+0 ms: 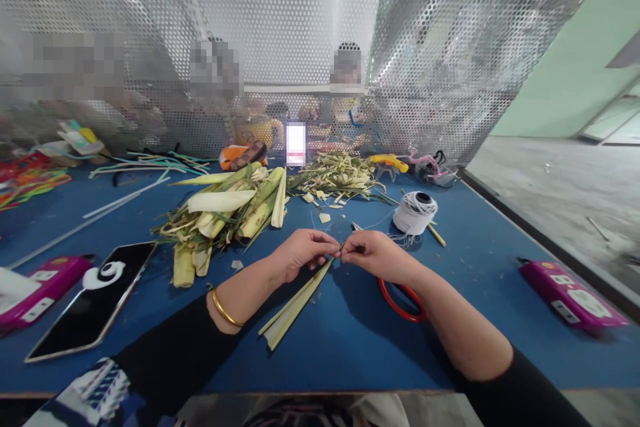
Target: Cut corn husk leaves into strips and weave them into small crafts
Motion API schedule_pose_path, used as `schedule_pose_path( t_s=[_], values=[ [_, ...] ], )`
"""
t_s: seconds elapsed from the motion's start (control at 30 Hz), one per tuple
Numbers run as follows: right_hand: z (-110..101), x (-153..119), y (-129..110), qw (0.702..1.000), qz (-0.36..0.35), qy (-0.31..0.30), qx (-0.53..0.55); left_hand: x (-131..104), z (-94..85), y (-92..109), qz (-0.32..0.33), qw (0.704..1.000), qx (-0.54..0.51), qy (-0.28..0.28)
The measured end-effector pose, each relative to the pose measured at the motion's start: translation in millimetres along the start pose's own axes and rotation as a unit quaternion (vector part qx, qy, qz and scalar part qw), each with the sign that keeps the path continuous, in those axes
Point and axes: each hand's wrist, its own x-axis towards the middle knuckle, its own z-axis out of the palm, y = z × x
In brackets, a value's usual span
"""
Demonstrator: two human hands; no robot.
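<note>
My left hand point(299, 255) pinches the upper end of a pale yellow-green leaf strip point(295, 305) that slants down toward the table's near edge. My right hand point(379, 255) meets it fingertip to fingertip at that same end, fingers closed on the strip's tip; a thin white thread seems to run from there toward the spool of white thread point(415, 211) just behind. Red-handled scissors point(400, 303) lie on the blue table point(350, 340) under my right wrist.
A heap of green and pale leaves point(230, 213) lies behind my left hand, with leaf scraps point(340, 177) further back. A phone point(93, 300) and a pink box point(40, 283) sit left, another pink box point(570, 293) right. A perforated metal screen point(310, 47) walls the far edge; people sit behind it.
</note>
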Motion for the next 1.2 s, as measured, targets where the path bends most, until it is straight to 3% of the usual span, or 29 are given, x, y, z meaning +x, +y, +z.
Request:
schedule_pose_path(
  t_s=[0.5, 0.57, 0.7, 0.8, 0.93, 1.2],
  values=[
    [6, 0, -2, 0.999, -0.021, -0.023, -0.005, 2, -3.7, 2, 0.023, 0.996, 0.074, 0.034],
    [4, 0, 0, 0.999, -0.005, -0.015, 0.030, 3, -5.9, 3, 0.024, 0.996, 0.084, 0.029],
    [6, 3, 8, 0.977, 0.082, 0.080, 0.181, 4, -10.4, 5, 0.026, 0.996, 0.088, 0.022],
    [15, 7, 14, 0.964, 0.084, 0.074, 0.241, 6, -12.6, 4, 0.028, 0.995, 0.090, 0.015],
    [26, 12, 20, 0.976, 0.035, 0.029, 0.211, 6, -13.3, 3, 0.038, 0.994, 0.103, 0.011],
    [26, 10, 16, 0.993, 0.008, 0.030, 0.113, 4, -8.7, 7, 0.071, 0.989, 0.126, 0.044]
  ],
)
